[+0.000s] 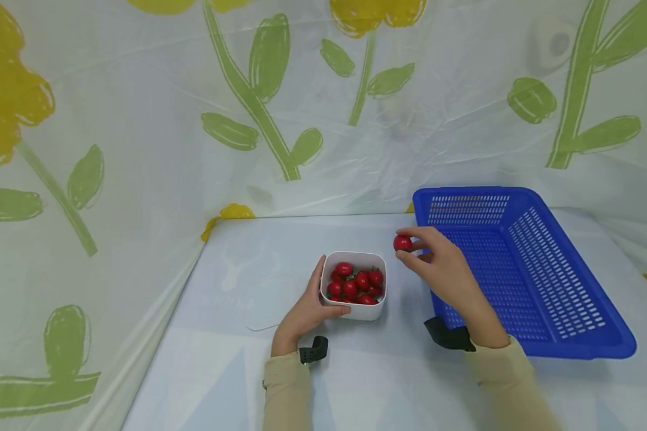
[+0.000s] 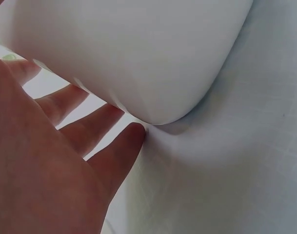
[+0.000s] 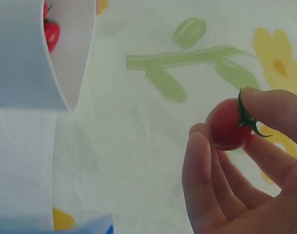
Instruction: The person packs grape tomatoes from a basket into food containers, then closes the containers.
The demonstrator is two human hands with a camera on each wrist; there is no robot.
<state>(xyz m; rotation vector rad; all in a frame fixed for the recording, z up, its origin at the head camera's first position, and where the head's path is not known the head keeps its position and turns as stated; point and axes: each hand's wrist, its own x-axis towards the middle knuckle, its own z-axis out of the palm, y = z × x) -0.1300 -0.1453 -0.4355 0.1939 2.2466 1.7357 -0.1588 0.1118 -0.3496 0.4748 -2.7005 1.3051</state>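
A white square container point(image 1: 369, 312) holding several cherry tomatoes point(image 1: 350, 288) stands on the table. My left hand point(image 1: 307, 311) grips it at its left side, thumb along the front wall and fingers along the side. In the left wrist view, the fingertips point(image 2: 133, 131) touch the container's smooth wall point(image 2: 138, 53). Right of the container, my right hand point(image 1: 444, 266) pinches one red cherry tomato point(image 1: 402, 242) in the air. The right wrist view shows green sepals on this tomato point(image 3: 228, 124), between thumb and fingers.
A large blue plastic basket point(image 1: 584, 281) with slotted walls stands at the right, partly behind my right hand and wrist. A white curtain point(image 1: 156, 149) printed with flowers hangs behind and to the left of the table point(image 1: 205, 335).
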